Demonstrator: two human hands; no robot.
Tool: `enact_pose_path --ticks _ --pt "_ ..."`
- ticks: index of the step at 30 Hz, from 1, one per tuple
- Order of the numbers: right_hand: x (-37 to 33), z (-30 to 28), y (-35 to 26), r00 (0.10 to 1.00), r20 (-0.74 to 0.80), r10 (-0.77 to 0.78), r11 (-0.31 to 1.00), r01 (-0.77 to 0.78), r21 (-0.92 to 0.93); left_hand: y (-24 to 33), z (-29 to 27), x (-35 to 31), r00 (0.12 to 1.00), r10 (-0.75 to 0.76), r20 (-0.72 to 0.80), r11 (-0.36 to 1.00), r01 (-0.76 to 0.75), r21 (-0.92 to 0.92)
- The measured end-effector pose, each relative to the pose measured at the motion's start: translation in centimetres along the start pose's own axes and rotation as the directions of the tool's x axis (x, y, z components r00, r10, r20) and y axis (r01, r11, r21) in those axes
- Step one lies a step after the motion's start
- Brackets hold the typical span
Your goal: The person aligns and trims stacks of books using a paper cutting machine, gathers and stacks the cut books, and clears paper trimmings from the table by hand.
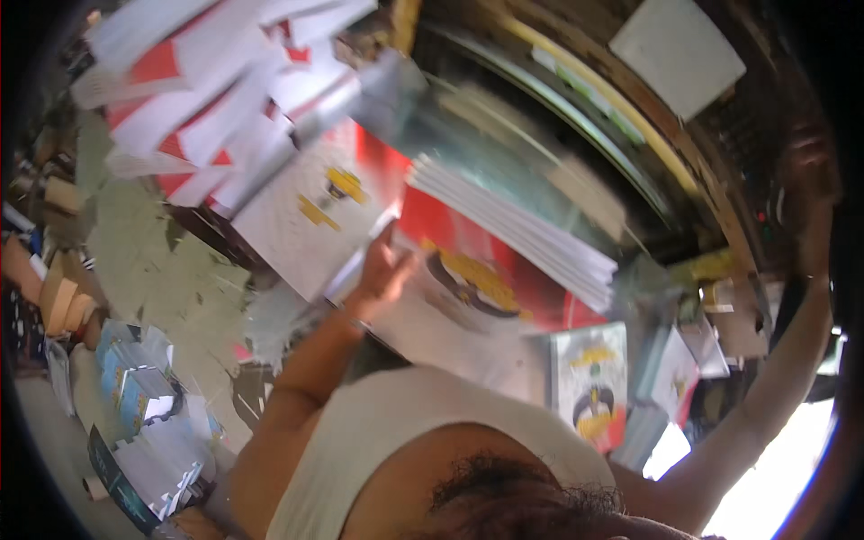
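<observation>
My left hand (382, 274) reaches over the bench with its fingers stretched and apart. It lies at the edge of a large red and white printed cover (531, 292) with a yellow and black emblem, and I cannot tell whether it presses on it. Just left of the hand is a stack of similar printed booklets (310, 202). A sheaf of white page edges (513, 234) lies across the far side of the red cover. Out at the far right, my right hand (810, 166) is raised beside a dark panel (756, 153); its fingers are dim and smeared.
Fanned booklets (198, 99) are piled at the far left. A machine with a yellow-edged frame (621, 108) spans the far side. More booklets (589, 382) stand near my right side. Paper scraps litter the floor (202, 297), where blue bundles (139, 378) also sit.
</observation>
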State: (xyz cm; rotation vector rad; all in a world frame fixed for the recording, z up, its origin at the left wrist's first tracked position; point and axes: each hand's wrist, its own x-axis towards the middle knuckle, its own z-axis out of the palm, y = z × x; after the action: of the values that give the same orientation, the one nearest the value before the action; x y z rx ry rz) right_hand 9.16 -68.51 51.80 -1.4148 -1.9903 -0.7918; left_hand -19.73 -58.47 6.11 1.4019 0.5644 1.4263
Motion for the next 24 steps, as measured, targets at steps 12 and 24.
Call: enact_pose_path --ticks 12,24 --pt "-9.7 8.5 -9.2 0.593 0.747 -0.300 0.935 0.030 0.352 2.2 1.9 -2.7 0.997 0.059 -0.059 0.998 -0.057 0.025" --pt "-23.9 8.5 -1.7 0.846 0.504 0.176 0.652 -0.484 0.584 3.7 7.6 1.5 0.971 0.026 0.238 0.981 -0.070 0.178"
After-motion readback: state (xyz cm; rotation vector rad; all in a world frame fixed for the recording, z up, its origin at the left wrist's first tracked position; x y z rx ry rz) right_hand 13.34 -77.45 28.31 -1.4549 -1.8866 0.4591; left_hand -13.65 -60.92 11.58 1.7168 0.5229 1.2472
